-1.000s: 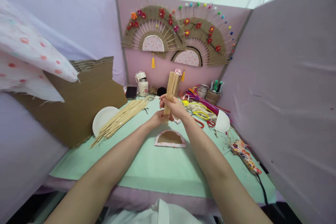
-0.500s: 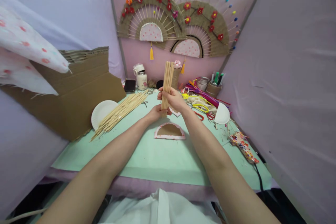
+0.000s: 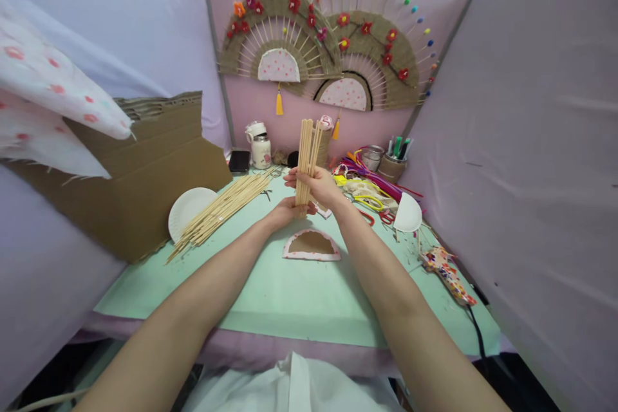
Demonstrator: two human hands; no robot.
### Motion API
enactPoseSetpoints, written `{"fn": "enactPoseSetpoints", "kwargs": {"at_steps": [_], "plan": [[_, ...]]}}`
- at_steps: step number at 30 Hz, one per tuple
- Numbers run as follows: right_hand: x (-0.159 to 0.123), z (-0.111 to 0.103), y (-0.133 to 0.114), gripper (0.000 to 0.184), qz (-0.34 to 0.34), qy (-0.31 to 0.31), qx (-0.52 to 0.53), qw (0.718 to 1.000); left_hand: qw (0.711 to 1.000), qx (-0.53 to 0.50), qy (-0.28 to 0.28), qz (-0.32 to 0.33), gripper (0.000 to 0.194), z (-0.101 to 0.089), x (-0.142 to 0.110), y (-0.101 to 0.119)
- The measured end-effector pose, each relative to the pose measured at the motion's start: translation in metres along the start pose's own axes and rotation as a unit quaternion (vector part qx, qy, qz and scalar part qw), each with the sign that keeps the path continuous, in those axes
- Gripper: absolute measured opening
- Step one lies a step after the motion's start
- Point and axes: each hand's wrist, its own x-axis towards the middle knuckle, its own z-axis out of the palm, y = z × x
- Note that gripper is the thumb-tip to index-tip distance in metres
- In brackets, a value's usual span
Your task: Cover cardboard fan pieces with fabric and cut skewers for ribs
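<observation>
A bundle of thin wooden sticks (image 3: 308, 149) stands upright between my two hands over the middle of the table. My left hand (image 3: 288, 210) is closed round its lower end. Higher up, my right hand (image 3: 318, 184) grips the same bundle, thumb across the front. Below them lies a half-round cardboard piece (image 3: 311, 243) edged with pink-dotted white cloth. Partly hidden behind my right wrist is another pale cloth-edged piece (image 3: 322, 210). More loose sticks (image 3: 226, 206) lie in a slanting pile to the left, partly over a white paper plate (image 3: 186, 206).
A large cardboard sheet (image 3: 159, 174) leans at the left. Scissors (image 3: 386, 217), coloured pipe cleaners (image 3: 374, 175), a cut half plate (image 3: 408, 214) and a flower-patterned corded tool (image 3: 447, 273) lie on the right. A white bottle (image 3: 261, 149) and a pen holder (image 3: 392, 167) stand behind.
The top of the stick bundle has spread apart a little, and its sticks fan slightly. Both hands keep hold in nearly the same place. The view has tipped slightly upward.
</observation>
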Motion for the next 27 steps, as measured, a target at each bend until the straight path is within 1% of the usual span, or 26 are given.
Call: {"fn": "enactPoseSetpoints", "kwargs": {"at_steps": [5, 9, 18, 23, 27], "plan": [[0.0013, -0.0009, 0.0015, 0.031, 0.009, -0.023, 0.008, 1.0, 0.998, -0.051, -0.025, -0.016, 0.041, -0.0023, 0.0003, -0.0012], [0.0012, 0.001, 0.0006, 0.031, 0.012, -0.009, 0.01, 1.0, 0.997, -0.078, -0.018, -0.019, 0.042, -0.0026, 0.0003, -0.0024], [0.0009, 0.0055, -0.0014, 0.03, 0.017, 0.025, 0.019, 0.999, 0.995, -0.094, 0.004, -0.035, 0.045, -0.0022, 0.0011, -0.003], [0.0007, 0.0053, -0.0025, 0.033, 0.02, 0.009, 0.027, 0.999, 0.994, -0.099, -0.017, -0.031, 0.045, -0.0009, -0.0017, 0.0003], [0.0005, 0.0069, -0.0036, 0.034, 0.025, 0.012, 0.022, 0.999, 0.995, -0.092, -0.016, -0.038, 0.044, -0.0016, -0.0029, -0.0001]]}}
